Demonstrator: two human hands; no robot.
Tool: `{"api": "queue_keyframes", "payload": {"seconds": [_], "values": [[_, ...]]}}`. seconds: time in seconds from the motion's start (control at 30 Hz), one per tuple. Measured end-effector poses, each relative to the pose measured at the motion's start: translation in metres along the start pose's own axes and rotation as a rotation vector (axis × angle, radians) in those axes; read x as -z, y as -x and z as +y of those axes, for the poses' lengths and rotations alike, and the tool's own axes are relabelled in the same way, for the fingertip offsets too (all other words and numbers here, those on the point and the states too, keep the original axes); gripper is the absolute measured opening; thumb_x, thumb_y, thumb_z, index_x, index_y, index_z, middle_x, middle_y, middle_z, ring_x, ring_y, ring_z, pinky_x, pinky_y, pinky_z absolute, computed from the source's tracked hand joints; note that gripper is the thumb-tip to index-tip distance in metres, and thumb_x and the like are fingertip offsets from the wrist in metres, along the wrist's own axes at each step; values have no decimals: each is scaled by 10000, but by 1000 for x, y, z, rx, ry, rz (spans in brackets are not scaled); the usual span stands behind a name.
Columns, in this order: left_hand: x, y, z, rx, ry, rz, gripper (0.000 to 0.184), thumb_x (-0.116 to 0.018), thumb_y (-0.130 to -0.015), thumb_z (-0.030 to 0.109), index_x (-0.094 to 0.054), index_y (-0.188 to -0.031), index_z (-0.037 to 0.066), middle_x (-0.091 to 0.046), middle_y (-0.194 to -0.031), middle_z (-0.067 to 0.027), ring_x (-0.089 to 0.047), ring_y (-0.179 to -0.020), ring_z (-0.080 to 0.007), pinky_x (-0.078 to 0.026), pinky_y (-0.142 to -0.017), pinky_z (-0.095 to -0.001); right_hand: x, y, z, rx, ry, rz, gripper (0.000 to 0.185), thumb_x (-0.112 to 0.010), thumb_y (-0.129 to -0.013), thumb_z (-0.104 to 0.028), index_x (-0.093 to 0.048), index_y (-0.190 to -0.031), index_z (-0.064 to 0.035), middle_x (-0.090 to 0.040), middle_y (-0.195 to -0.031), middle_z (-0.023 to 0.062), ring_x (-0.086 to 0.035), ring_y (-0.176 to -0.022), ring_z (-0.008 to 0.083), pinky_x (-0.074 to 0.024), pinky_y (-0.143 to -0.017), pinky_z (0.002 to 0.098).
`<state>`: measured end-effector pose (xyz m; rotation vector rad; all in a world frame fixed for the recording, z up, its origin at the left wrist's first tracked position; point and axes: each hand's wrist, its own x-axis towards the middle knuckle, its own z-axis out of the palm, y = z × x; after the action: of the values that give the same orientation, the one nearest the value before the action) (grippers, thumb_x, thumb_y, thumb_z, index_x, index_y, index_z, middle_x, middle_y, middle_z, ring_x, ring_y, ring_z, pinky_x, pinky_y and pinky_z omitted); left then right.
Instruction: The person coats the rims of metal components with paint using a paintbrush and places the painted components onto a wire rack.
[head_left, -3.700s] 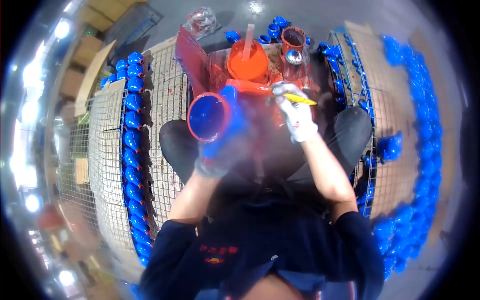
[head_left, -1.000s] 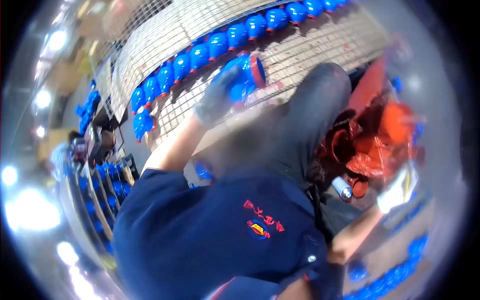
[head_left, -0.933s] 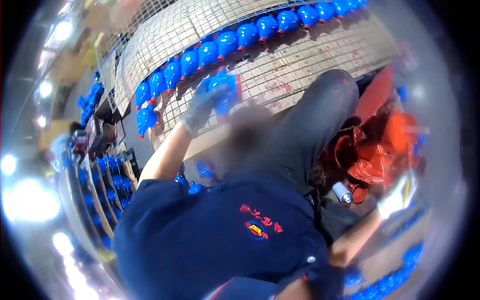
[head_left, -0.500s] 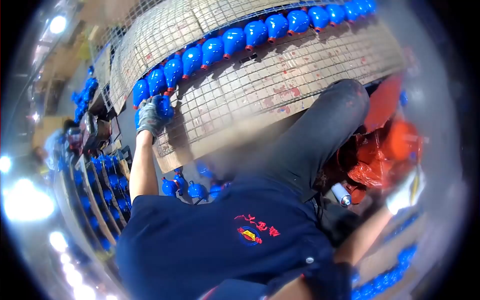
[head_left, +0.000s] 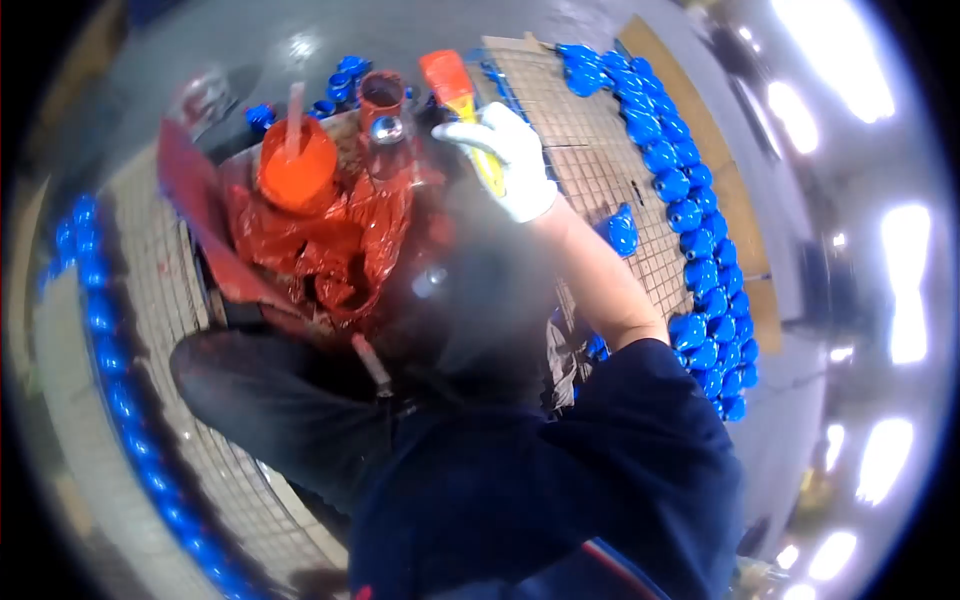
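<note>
My right hand [head_left: 510,160], in a white glove, is closed around the yellow handle of a brush [head_left: 448,80] whose wide end is red. To its left stand a red-coated can [head_left: 381,92] and a container of orange-red paint [head_left: 298,178] with a flat stick [head_left: 295,120] upright in it. Below them lies crumpled red-coated plastic [head_left: 345,235]. A single blue piece [head_left: 621,231] lies on the mesh rack to the right of my right forearm. My left hand is out of view.
Rows of blue pieces [head_left: 700,240] line the right rack [head_left: 585,160]. Another blue row [head_left: 120,400] runs down the left rack [head_left: 165,300]. A red-coated board [head_left: 205,215] leans beside the paint. Small blue pieces [head_left: 340,88] sit behind the can.
The view has swung from the left rack to the paint and right rack. My left hand, earlier at a blue piece at the row's end, has left view. My right hand still holds the brush.
</note>
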<state>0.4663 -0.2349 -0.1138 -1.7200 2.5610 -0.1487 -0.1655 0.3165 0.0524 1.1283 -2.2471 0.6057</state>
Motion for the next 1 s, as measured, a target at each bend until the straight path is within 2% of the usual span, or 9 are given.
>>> {"api": "queue_keyframes", "payload": {"seconds": [0.03,0.2,0.4,0.5,0.67,0.8,0.83,0.87,1.0], "values": [[6,-8,16,-18,-11,34,749,-765,-868,356,-442,-1475,57,-620,-1285,-179,-575,-1176,-330,-407,-1042,-539,1,10,31,-61,-36,13,440,-703,-762,-298,-739,-1188,-192,-545,-813,113,-582,-790,333,-471,-704,413],[40,-59,84,-178,101,197,797,-740,-880,404,-386,-1513,73,-586,-1322,-159,-523,-1241,-314,-336,-1099,-585,23,71,195,-265,238,15,367,-583,-849,-53,-740,-1113,-255,-660,-877,103,-665,-875,299,-537,-758,380],[91,-125,226,-621,627,255,855,-710,-895,461,-320,-1559,91,-545,-1366,-135,-461,-1319,-295,-251,-1169,-640,-5,94,352,-747,443,-53,353,-557,-920,-31,-653,-1210,-208,-677,-1209,155,-660,-1077,370,-528,-913,414],[129,-132,327,-835,912,341,434,-672,-971,239,-548,-1316,7,-610,-1266,-153,-580,-1132,-287,-485,-972,-462,-29,100,393,-775,543,-50,293,-512,-986,-116,-639,-1238,-192,-640,-1281,161,-661,-1076,378,-529,-921,427],[191,-72,466,-1010,810,470,212,-579,-994,7,-597,-1201,-34,-588,-1316,-192,-567,-1237,-324,-462,-1049,-434,-24,72,402,-792,751,-309,254,-520,-1003,-165,-644,-1224,-177,-640,-1134,173,-675,-979,349,-563,-813,460],[211,-36,515,-1102,896,385,199,-600,-942,-56,-637,-1136,-36,-615,-1262,-190,-589,-1195,-333,-485,-1018,-400,-1,85,403,-527,820,-233,181,-559,-978,-189,-661,-1123,-155,-663,-941,158,-675,-885,347,-547,-726,462],[208,-31,525,-1130,898,413,187,-600,-960,-14,-638,-1142,-33,-617,-1257,-186,-607,-1153,-315,-498,-991,-391,0,83,403,-825,387,32,154,-588,-955,-215,-666,-1066,-143,-672,-899,144,-673,-860,341,-533,-714,466],[200,-27,533,-1158,902,442,184,-600,-978,29,-639,-1148,-30,-618,-1253,-182,-624,-1110,-296,-511,-964,-382,15,78,386,-486,746,10,117,-657,-905,-198,-657,-996,-123,-682,-895,136,-678,-838,332,-541,-729,447],[166,28,577,-963,1562,-306,264,-561,-1041,214,-652,-1183,11,-666,-1143,-127,-661,-911,-203,-545,-823,-344,44,14,254,-539,257,248,236,-791,-780,-54,-614,-932,-93,-668,-845,74,-669,-768,225,-539,-728,322]]}}
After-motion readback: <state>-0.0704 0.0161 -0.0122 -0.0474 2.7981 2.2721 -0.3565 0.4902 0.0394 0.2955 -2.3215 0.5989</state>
